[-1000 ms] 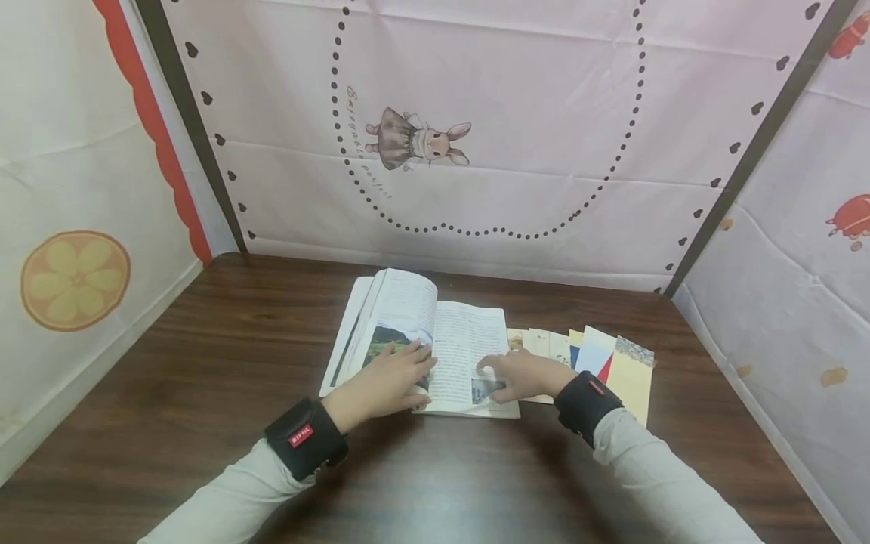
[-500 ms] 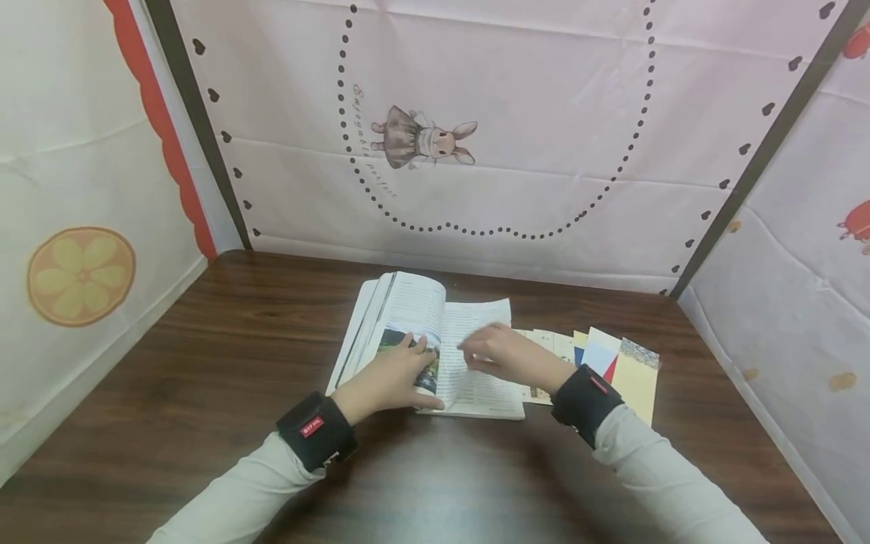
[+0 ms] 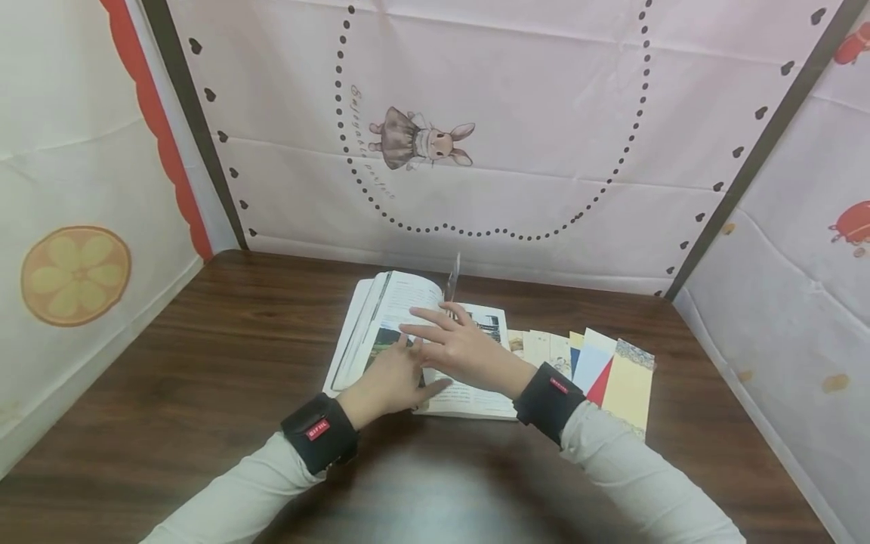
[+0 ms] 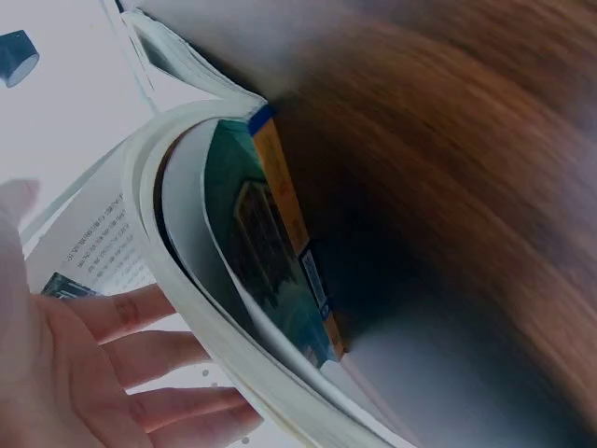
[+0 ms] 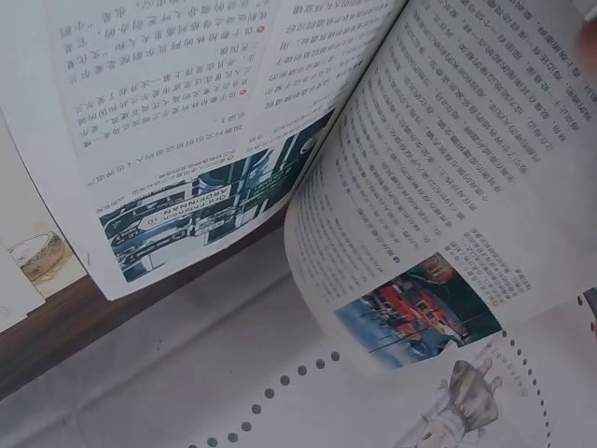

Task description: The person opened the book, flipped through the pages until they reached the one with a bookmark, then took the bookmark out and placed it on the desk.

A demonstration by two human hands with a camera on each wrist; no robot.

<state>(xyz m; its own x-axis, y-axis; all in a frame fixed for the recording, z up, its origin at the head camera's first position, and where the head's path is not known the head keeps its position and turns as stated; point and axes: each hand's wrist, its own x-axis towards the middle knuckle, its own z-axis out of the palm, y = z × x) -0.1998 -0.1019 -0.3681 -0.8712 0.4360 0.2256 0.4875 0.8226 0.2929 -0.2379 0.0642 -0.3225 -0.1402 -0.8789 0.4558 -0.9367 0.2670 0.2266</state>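
An open book (image 3: 408,291) with printed text and photos lies on the table. My left hand (image 3: 387,381) rests on its left page, fingers extended over a landscape photo; in the left wrist view, the left hand (image 4: 103,373) has its fingers spread against the pages, beside their curved edge. My right hand (image 3: 469,351) is over the middle of the book with fingers stretched out, pushing a raised page (image 3: 453,278) that stands nearly upright. In the right wrist view that page (image 5: 410,215) curves up, and one blurred fingertip (image 5: 588,47) shows at the edge.
Several fanned paper cards (image 3: 628,385), in cream, white, blue and red, lie right of the book, partly hidden behind it. The dark wooden table (image 3: 224,340) is bordered by printed cloth walls (image 3: 544,136) at the back and both sides.
The right hand has lifted a page from the right side and carried it leftward across the book. A different page with a photo now shows beneath. The left hand stays on the left page.
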